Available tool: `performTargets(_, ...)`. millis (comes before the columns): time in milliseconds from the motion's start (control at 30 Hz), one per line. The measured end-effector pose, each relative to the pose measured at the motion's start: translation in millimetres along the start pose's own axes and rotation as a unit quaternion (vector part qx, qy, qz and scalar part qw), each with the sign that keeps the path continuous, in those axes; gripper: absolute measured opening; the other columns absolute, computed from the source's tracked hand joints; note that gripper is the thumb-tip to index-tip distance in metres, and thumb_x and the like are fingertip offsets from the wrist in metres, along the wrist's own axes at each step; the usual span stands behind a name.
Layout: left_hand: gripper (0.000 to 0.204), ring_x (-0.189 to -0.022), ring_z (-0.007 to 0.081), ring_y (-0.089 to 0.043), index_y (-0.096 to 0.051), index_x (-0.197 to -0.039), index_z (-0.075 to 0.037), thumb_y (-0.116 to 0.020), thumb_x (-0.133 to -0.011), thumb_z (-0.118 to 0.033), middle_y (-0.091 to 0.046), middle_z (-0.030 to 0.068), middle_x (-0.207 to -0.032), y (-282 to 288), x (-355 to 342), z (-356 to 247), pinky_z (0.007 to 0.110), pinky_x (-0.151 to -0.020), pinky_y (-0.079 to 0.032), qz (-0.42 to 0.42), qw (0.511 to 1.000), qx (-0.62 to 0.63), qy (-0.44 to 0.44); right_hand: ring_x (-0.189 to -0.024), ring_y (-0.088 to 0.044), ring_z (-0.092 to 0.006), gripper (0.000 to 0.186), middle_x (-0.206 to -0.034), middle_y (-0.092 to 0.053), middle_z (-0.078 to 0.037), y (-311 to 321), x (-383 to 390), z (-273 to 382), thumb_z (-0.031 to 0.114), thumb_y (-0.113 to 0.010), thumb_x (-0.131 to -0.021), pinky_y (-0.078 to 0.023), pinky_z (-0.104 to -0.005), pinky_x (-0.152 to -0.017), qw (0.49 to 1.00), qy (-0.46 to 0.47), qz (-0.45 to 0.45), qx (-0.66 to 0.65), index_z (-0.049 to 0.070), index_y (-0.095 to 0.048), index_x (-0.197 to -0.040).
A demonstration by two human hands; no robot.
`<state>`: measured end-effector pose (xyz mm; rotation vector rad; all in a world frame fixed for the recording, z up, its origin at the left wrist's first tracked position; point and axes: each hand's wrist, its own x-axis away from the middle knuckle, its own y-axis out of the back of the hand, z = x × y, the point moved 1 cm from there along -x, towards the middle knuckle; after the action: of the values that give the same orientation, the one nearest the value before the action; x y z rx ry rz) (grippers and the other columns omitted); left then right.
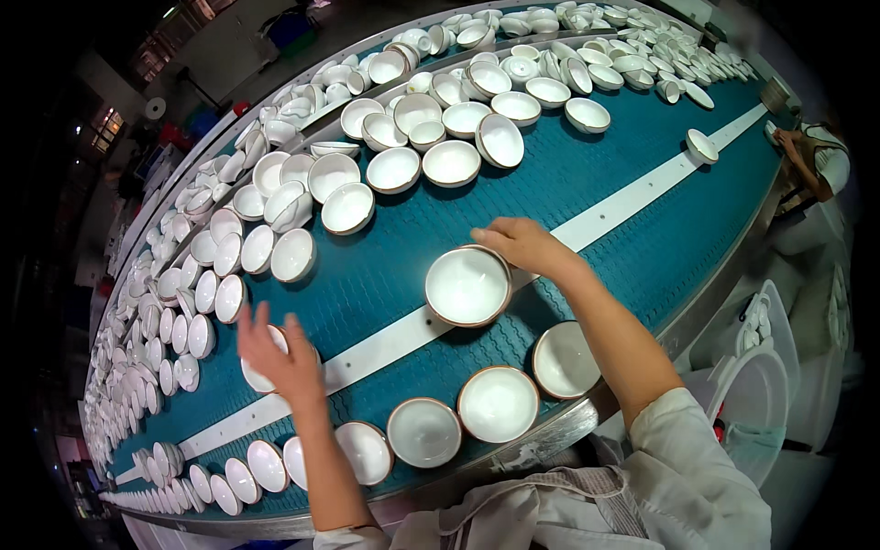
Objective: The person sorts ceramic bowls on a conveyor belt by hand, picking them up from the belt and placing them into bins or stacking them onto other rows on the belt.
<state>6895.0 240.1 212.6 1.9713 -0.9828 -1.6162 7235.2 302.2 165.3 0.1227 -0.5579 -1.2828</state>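
Note:
My right hand grips a white bowl with a brown rim by its far right edge. That bowl is over the white divider strip, its hollow side facing up. To the left, my left hand has its fingers stretched out and thumb apart. Another white bowl shows partly behind the left hand, which hides much of it; whether they touch, I cannot tell. Along the near side of the strip, a row of bowls includes one bowl below the held one and a shaded bowl near my right forearm.
Many white bowls crowd the far side of the teal conveyor belt. A lone bowl sits on the strip at right. A metal edge borders the belt near me. Another person stands at far right, above white bins.

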Motion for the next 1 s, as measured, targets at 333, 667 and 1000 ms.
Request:
performTargets(333,0.057,-0.098,0.0302,-0.062,-0.046,-0.127,0.0,-0.07,-0.079,-0.021,-0.057,0.0163,-0.117,1,48,132,0.044,-0.081,-0.053,0.122,0.68,0.453,0.564,-0.076,-0.061,-0.0339,0.032,-0.082,-0.063,-0.022,32,-45,-45,0.031,-0.063,-0.081,-0.047,-0.0416,-0.07,0.98,0.138,0.009,0.144,0.0,-0.063,-0.087)
performTargets(667,0.049,-0.098,0.0272,-0.061,-0.046,-0.124,0.002,-0.067,-0.082,-0.013,-0.058,0.0158,-0.113,-98,20,-8,0.038,-0.082,-0.052,0.067,0.722,0.447,0.523,-0.055,-0.056,-0.0188,0.025,-0.063,-0.058,-0.019,121,81,-148,0.02,-0.062,-0.087,-0.044,-0.0338,-0.052,0.994,0.02,-0.103,0.034,-0.003,-0.059,-0.081)
performTargets(1000,0.042,-0.112,0.0348,-0.048,-0.053,-0.119,0.0,-0.061,-0.083,-0.02,-0.053,0.0194,-0.12,-80,77,-289,0.046,-0.095,-0.033,0.286,0.95,0.125,0.007,-0.066,-0.059,-0.038,0.027,-0.073,-0.06,-0.023,161,95,-167,0.026,-0.059,-0.088,-0.045,-0.0415,-0.058,0.993,0.009,-0.113,-0.028,0.0,-0.058,-0.081)
